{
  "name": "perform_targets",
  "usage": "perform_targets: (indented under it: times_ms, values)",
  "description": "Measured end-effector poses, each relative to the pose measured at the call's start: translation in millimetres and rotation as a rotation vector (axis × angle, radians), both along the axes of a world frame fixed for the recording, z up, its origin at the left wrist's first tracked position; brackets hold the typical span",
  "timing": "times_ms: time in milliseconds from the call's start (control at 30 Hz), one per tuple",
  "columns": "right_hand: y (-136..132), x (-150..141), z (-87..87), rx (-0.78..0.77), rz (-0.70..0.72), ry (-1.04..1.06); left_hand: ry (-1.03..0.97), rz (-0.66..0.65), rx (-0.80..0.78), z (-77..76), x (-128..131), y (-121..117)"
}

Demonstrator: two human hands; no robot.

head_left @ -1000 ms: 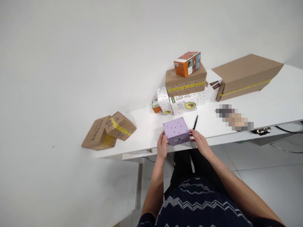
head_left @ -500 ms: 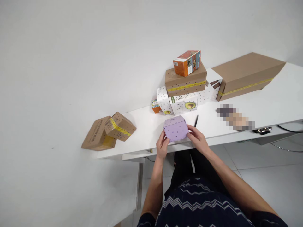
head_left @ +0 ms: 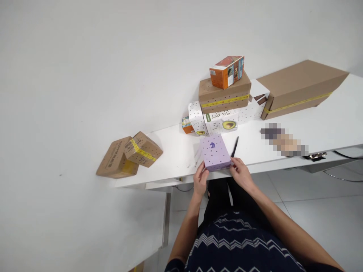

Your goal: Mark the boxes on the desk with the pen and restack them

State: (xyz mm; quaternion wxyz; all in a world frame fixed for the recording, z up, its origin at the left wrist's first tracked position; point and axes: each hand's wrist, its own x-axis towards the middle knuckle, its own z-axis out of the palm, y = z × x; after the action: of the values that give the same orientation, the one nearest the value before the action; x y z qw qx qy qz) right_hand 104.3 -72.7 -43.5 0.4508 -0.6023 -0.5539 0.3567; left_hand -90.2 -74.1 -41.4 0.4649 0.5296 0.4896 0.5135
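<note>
A purple dotted box [head_left: 217, 153] with a small dark purple figure on its upper face is between my two hands at the front of the white table. My left hand [head_left: 200, 179] grips its lower left corner, thumb against the near side. At the right corner, my right hand [head_left: 241, 173] has its fingers on the box's edge. A black pen [head_left: 235, 146] lies on the table just right of the box. Close behind the box stands a white box with an avocado picture [head_left: 222, 121].
A brown carton [head_left: 225, 94] with yellow tape sits on the white boxes, topped by an orange box [head_left: 227, 73]. Two taped cartons [head_left: 117, 158] lean together at the left end of the table [head_left: 170, 151]. A long carton [head_left: 303, 88] stands at the back right, with a blurred-out item before it.
The purple box has been turned over between my hands, so a different face with the dark figure now points up. It sits slightly farther right. The other boxes and the pen stay put.
</note>
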Motion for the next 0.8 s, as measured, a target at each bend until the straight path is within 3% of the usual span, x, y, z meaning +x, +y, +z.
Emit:
perform_targets:
  times_ms: [200,333,400,533,633,800]
  values:
    - [0.7,2.6,-3.9,0.015,0.009,-0.023,0.055,0.133,-0.063,4.4,5.3,9.8]
    - [9.0,15.9,-1.4,0.026,0.014,-0.083,0.104,0.133,-0.09,10.8,7.9,14.9]
    - [20.0,25.7,2.9,0.04,-0.019,-0.239,0.094,0.122,-0.094,11.4,7.9,16.0]
    - [50.0,40.6,13.0,-0.004,-0.067,-0.785,0.035,0.081,-0.142,7.8,6.8,18.7]
    - [67.4,43.7,19.5,-0.047,0.068,-1.073,-0.002,0.051,-0.156,6.2,6.5,20.8]
    - [74.7,45.9,29.7,-0.056,0.274,-1.263,0.017,0.023,-0.129,9.0,6.1,22.4]
